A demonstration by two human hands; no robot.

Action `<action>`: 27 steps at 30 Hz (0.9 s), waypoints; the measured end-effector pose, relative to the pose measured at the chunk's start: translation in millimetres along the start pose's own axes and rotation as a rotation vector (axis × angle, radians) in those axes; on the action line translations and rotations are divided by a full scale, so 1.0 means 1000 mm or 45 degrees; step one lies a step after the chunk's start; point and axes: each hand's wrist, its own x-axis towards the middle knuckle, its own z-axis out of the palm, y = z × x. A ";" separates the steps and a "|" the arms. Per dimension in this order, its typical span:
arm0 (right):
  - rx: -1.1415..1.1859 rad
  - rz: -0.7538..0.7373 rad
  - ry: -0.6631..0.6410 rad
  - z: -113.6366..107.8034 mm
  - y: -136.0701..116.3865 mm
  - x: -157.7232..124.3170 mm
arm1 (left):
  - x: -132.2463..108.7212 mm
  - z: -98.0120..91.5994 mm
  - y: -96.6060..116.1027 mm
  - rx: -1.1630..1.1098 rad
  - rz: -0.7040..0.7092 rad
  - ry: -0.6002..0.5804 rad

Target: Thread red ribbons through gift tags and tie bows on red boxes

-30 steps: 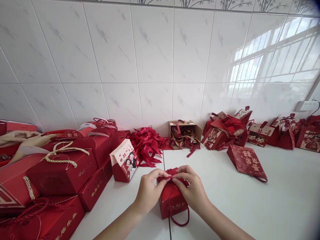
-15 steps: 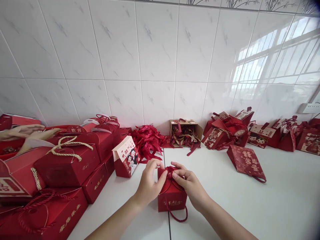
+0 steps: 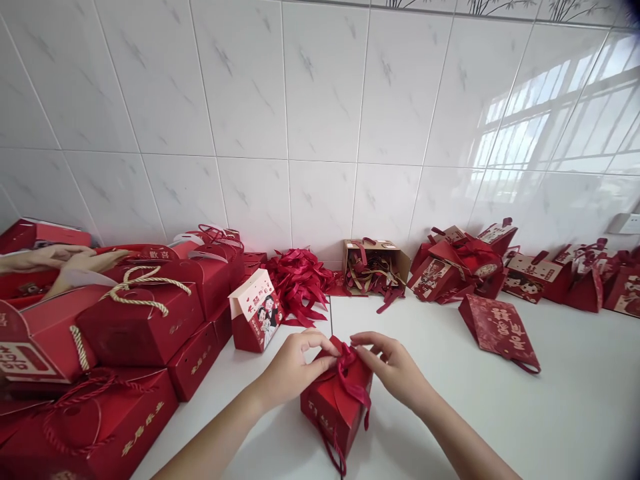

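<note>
A small red gift box [image 3: 325,400] stands on the white table in front of me, turned so that one corner faces me. A dark red ribbon [image 3: 354,387] is knotted at its top, with one tail hanging down the right side. From the left, my left hand [image 3: 303,363] pinches the ribbon by the knot with thumb and forefinger. Opposite it, my right hand [image 3: 393,367] has thumb and forefinger closed at the ribbon's upper edge; its exact grip is partly hidden. A red cord handle [image 3: 333,453] droops over the box's front.
Stacked red boxes [image 3: 145,327] fill the left side, where another person's hands [image 3: 75,263] work. A printed box [image 3: 257,313], a ribbon heap [image 3: 300,283] and an open carton [image 3: 377,267] line the wall. Red gift bags [image 3: 460,263] and a lone one [image 3: 500,330] lie right.
The gift box has turned, so its corner now points at me and its right side shows. A ribbon tail now hangs down that side. My right hand has shifted slightly right.
</note>
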 end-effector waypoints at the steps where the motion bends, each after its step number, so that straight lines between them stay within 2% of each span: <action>1: -0.058 -0.013 -0.068 -0.003 -0.001 0.000 | -0.001 -0.002 0.001 -0.014 -0.005 -0.031; 4: -0.149 -0.024 -0.231 -0.013 -0.006 -0.001 | -0.003 -0.006 0.003 -0.053 -0.009 -0.104; 9: -0.131 0.043 -0.391 -0.028 -0.014 -0.005 | -0.001 -0.005 0.005 -0.103 0.015 -0.169; 14: -0.221 -0.084 -0.396 -0.035 -0.026 -0.014 | -0.002 -0.002 0.007 -0.142 0.025 -0.199; 15: -0.218 -0.065 -0.468 -0.037 -0.028 -0.015 | -0.003 -0.002 0.007 -0.146 0.028 -0.200; 18: -0.181 0.046 -0.854 -0.044 -0.031 -0.016 | -0.002 -0.001 0.007 -0.148 0.040 -0.206; 19: -0.155 0.050 -0.889 -0.045 -0.031 -0.015 | -0.002 -0.001 0.006 -0.144 0.045 -0.208; 20: -0.121 0.033 -0.835 -0.044 -0.031 -0.014 | -0.002 -0.001 0.006 -0.137 0.052 -0.207; 23: -0.005 -0.065 -0.472 -0.033 -0.030 -0.008 | -0.003 -0.002 0.006 -0.095 0.073 -0.191; 24: 0.006 -0.090 -0.396 -0.027 -0.029 -0.007 | -0.003 -0.002 0.007 -0.073 0.082 -0.179; 27: -0.040 -0.203 -0.331 -0.011 -0.028 -0.004 | -0.006 -0.003 0.008 0.009 0.117 -0.135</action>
